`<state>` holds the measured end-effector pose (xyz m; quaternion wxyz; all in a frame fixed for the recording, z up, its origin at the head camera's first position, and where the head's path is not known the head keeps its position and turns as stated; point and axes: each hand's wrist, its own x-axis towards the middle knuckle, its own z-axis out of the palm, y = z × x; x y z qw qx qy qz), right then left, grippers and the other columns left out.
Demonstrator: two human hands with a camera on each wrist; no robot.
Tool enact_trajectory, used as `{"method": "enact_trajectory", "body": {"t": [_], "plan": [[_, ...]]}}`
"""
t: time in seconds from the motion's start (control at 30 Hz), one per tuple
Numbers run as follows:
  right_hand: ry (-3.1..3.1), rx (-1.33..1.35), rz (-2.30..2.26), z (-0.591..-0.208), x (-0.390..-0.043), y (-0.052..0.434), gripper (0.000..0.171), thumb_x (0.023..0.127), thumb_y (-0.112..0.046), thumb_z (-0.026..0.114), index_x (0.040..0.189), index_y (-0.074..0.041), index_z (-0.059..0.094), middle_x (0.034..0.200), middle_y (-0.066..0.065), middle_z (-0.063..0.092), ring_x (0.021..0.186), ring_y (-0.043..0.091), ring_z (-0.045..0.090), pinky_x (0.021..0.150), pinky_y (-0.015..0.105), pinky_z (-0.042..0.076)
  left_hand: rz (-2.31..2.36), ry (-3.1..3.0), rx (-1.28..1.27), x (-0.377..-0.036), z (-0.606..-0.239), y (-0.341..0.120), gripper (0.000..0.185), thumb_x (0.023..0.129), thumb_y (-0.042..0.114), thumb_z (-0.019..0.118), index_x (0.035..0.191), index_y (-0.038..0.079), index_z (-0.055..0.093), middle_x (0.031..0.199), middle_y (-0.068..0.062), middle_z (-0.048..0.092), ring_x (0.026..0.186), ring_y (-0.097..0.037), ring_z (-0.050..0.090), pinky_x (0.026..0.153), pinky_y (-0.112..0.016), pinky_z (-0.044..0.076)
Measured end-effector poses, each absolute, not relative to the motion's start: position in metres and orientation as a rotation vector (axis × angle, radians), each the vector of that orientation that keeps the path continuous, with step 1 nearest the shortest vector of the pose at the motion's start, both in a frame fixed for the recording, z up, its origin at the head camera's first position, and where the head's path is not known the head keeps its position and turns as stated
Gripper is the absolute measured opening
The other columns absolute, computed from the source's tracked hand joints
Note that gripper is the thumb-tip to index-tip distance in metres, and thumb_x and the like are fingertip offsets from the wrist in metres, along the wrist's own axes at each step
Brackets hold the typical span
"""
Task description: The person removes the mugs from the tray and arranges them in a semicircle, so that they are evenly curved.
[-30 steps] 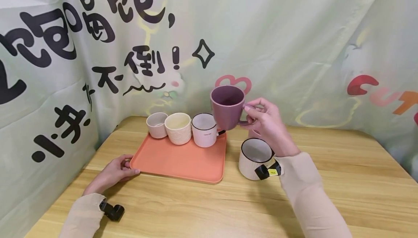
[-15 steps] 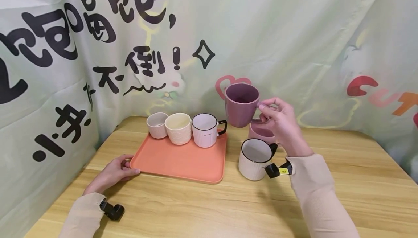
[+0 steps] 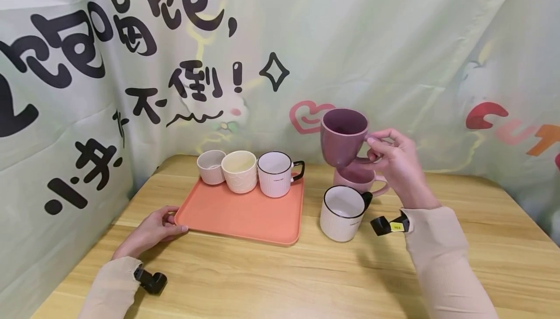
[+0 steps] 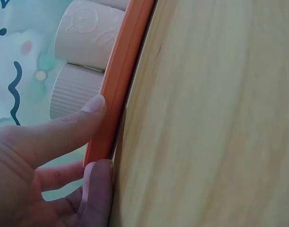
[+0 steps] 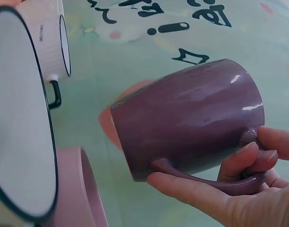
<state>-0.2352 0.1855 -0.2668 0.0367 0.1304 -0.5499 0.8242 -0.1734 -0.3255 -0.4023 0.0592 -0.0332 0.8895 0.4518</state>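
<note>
Carry step: purple mug (image 3: 342,136) is held aloft by its handle, right hand (image 3: 395,161) fingers curled round it, above pink mug (image 3: 356,179). Orange tray (image 3: 245,214) edge is pinched by left hand (image 3: 150,231). Next move likely calls for a level, controlled lowering.

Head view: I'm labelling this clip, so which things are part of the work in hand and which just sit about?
In hand:
- purple mug, held by its handle in the right hand
- tray, its edge held by the left hand

Sitting about:
- three mugs on the tray
- white mug and pink mug on the table
</note>
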Motion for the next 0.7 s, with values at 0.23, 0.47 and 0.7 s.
{"method": "enact_trajectory", "body": {"t": [0.23,0.47,0.7], "plan": [[-1.647,0.399,2.549,-0.268,-0.235,0.202,0.012,0.097,0.007,0.061,0.093,-0.003,0.064,0.072,0.008,0.057,0.062,0.019,0.049,0.063,0.04,0.059,1.373,2.688,-0.105,-0.174,-0.401,-0.325,0.073,0.09,0.009,0.078,0.14,-0.021,0.034,0.098,-0.015,0.057,0.083,-0.021,0.053,0.067,-0.023,0.052],[-1.612,0.368,2.572,-0.27,-0.235,0.217,0.014,0.097,0.009,0.06,0.092,-0.003,0.067,0.078,0.008,0.058,0.06,0.019,0.049,0.064,0.041,0.059,1.406,2.675,-0.087,-0.173,-0.403,-0.326,0.071,0.09,0.007,0.077,0.14,-0.021,0.035,0.098,-0.014,0.058,0.083,-0.019,0.054,0.068,-0.023,0.052],[-1.525,0.346,2.627,-0.273,-0.235,0.23,0.018,0.097,0.012,0.057,0.091,-0.001,0.067,0.076,0.01,0.063,0.058,0.02,0.05,0.063,0.045,0.059,1.44,2.665,-0.028,-0.173,-0.404,-0.328,0.069,0.09,0.004,0.076,0.139,-0.022,0.034,0.098,-0.014,0.059,0.082,-0.018,0.055,0.068,-0.022,0.051]]}}
